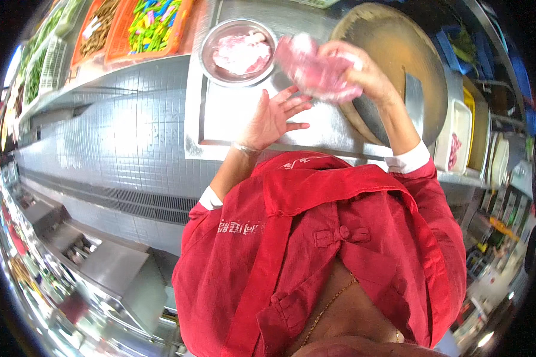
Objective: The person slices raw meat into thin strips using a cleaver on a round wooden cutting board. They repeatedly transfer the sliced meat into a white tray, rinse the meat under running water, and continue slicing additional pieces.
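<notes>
A slab of raw pink meat (315,71), blurred by motion, hangs from my right hand (362,71) above the steel counter (232,116). Below its left end, my left hand (279,114) is spread with fingers apart and holds nothing; whether a fingertip touches the meat I cannot tell. Up and left of that hand stands a round steel bowl (205,67) with pale, fatty raw meat (241,53) in it. Under my right forearm lies a thick round wooden chopping block (388,40). A cleaver (413,105) rests on the block, partly covered by that forearm.
Orange baskets hold colourful clips (154,26) and brown sticks (99,26). Green vegetables (35,73) fill crates at the far left. Right of the block is a white tray (460,116) with meat pieces (454,149). A tiled floor (138,116) lies left of the counter's edge.
</notes>
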